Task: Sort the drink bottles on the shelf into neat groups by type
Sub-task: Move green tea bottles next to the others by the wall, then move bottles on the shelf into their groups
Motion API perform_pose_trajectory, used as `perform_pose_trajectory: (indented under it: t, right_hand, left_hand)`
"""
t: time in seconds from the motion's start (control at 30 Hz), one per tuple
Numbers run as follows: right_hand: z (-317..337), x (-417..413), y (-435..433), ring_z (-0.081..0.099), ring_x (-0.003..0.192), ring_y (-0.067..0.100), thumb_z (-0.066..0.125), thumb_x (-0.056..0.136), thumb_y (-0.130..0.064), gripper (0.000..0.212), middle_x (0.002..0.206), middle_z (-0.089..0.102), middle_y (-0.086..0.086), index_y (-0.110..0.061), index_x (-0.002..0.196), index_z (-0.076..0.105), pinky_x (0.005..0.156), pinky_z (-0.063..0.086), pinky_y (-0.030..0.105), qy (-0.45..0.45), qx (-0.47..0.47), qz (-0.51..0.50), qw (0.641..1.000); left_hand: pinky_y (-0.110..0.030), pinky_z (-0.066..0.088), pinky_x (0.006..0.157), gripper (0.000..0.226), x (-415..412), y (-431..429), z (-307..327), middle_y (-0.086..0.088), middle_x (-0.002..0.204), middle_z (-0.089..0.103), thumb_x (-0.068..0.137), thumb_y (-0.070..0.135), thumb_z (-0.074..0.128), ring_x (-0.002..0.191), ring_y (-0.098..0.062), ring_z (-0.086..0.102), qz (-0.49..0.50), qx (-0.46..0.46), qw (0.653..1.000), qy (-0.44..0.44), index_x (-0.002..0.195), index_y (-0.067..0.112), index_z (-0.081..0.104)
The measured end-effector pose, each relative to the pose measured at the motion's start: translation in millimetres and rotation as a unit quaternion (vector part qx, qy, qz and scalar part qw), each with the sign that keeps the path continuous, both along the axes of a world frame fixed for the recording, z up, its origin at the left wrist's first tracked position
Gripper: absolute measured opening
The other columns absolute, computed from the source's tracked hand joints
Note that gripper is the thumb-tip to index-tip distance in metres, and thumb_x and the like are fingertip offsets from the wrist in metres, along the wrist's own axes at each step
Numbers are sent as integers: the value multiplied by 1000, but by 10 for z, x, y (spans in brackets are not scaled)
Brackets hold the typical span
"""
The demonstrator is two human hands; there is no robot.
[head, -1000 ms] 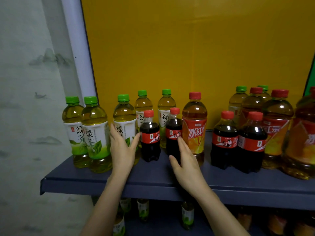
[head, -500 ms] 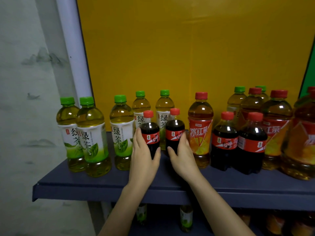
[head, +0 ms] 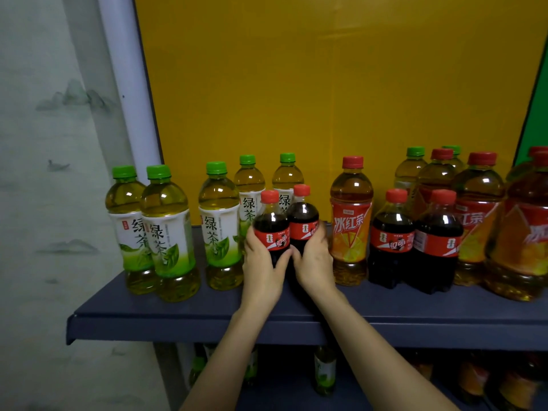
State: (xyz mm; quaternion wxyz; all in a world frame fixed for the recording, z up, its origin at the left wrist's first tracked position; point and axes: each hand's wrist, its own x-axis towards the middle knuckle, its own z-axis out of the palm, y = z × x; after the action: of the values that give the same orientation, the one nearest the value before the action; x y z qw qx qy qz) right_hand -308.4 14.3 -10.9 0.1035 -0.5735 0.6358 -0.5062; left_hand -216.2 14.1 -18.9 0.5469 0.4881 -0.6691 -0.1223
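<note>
Wall: a pale grey wall with faint ink-style hills fills the far left.
Post: a white upright post stands between the wall and a yellow back panel.
Shelf: a dark blue shelf runs across the view, with every bottle on it upright.
Green tea, left end: two green tea bottles with green caps stand touching, near the front edge.
Green tea, next: a third green tea bottle stands a little apart from them, with two more green tea bottles behind it by the panel.
Left hand: the left hand wraps its fingers and thumb round the lower half of the first small cola bottle, which has a red cap.
Right hand: the right hand curls round the second small cola bottle, just beside the first. The two hands touch, and whether these bottles rest on the shelf is hidden.
Iced tea: a single iced tea bottle with an orange label stands just right of the right hand.
Cola, right: a pair of cola bottles stands side by side near the front.
Far right: several large iced tea bottles crowd together, with green-capped bottles behind them.
Below: dim bottles show on a lower level.
</note>
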Motion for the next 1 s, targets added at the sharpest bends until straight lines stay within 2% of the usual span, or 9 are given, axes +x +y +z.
perform_pose_trajectory:
  t: [0.23, 0.33, 0.43, 0.5, 0.6, 0.67, 0.73, 0.9, 1.0]
  right_hand:
    - [-67, 19, 271, 40, 127, 27, 58, 89, -20, 71, 137, 40, 14, -5, 142, 14, 102, 35, 32, 46, -20, 21, 999]
    - [-70, -20, 442, 38, 129, 24, 60, 88, -24, 73, 140, 37, 10, -8, 142, 15, 104, 34, 33, 43, -28, 37, 998]
    - [-77, -93, 673, 37, 131, 19, 61, 86, -30, 74, 143, 36, 4, -13, 142, 15, 106, 34, 32, 30, -43, 54, 997]
    - [-80, -171, 846, 37, 131, 15, 61, 86, -34, 75, 143, 36, 0, -17, 142, 15, 107, 35, 32, 15, -45, 66, 997]
    - [-86, -362, 1125, 39, 124, 5, 60, 86, -36, 74, 140, 36, -9, -23, 142, 14, 99, 35, 21, -17, -51, 79, 995]
    - [-76, -534, 1315, 34, 118, -5, 59, 85, -38, 76, 135, 32, -18, -26, 144, 11, 92, 30, 10, -30, -59, 78, 995]
    - [-55, -739, 1492, 33, 118, -9, 59, 84, -40, 77, 134, 32, -22, -31, 143, 10, 89, 31, 7, -45, -69, 71, 994]
    - [11, -1419, 1922, 41, 123, -4, 60, 78, -47, 73, 137, 40, -17, -41, 136, 15, 102, 40, 24, -51, -91, 24, 994]
    - [15, -1937, 2225, 42, 122, -4, 61, 80, -44, 74, 136, 41, -15, -36, 138, 16, 100, 39, 22, -40, -97, -18, 994]
  left_hand:
    - [-41, 39, 104, 81, 112, 282, -77, -11, 139, 40, 81, 28, 68, 129, -22, 40, -10, -24, 1000, 16, 142, 6, 20]
    - [-31, 44, 98, 77, 197, 408, -63, -4, 133, 48, 75, 28, 74, 121, -16, 48, -31, -25, 998, 44, 137, 11, 30]
    - [-18, 42, 85, 75, 266, 544, -20, 9, 115, 54, 66, 32, 80, 105, -6, 53, -32, -21, 997, 64, 128, 14, 42]
    - [-18, 43, 83, 75, 276, 637, -5, 16, 105, 53, 61, 32, 83, 94, 4, 54, -36, -18, 996, 79, 124, 17, 46]
    - [-23, 49, 85, 75, 217, 771, -4, 15, 103, 58, 54, 30, 86, 97, 8, 55, -73, 0, 991, 112, 119, 21, 50]
    - [-17, 51, 82, 75, 122, 874, 12, 17, 105, 60, 49, 34, 85, 96, 7, 58, -110, 10, 985, 130, 115, 26, 50]
    - [-12, 51, 80, 75, -34, 979, 44, 21, 105, 59, 44, 40, 81, 96, 12, 58, -145, 12, 980, 135, 112, 29, 50]
    - [-16, 52, 83, 68, -706, 1225, 157, 20, 103, 62, 42, 41, 81, 98, 9, 59, -218, 15, 965, 146, 104, 36, 53]
    - [-25, 53, 86, 73, -1244, 1382, 211, 14, 106, 64, 42, 42, 81, 100, 1, 61, -258, 12, 954, 152, 109, 27, 55]
